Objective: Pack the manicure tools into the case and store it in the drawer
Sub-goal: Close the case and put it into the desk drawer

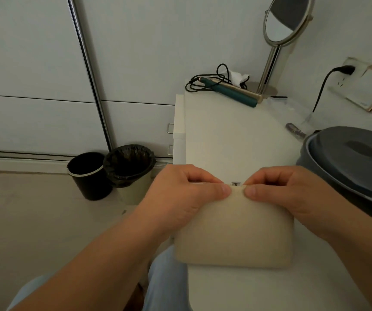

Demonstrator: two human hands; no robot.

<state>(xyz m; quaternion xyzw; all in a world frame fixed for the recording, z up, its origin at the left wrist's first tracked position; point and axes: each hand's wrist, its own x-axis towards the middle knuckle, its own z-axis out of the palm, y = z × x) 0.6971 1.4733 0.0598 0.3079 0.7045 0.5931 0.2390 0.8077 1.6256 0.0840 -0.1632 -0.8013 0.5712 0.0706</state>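
A cream fabric manicure case lies on the white tabletop near its front edge. My left hand grips the case's far rim at the left, thumb on top and fingers curled behind. My right hand pinches the same rim at the right. Between the two thumbs a small metal clasp shows above the rim. The inside of the case and any tools in it are hidden.
A green hair straightener with a black cord and a standing round mirror sit at the table's far end. A dark grey lidded tub stands at the right. Drawer handles show on the table's left side. Two bins stand on the floor.
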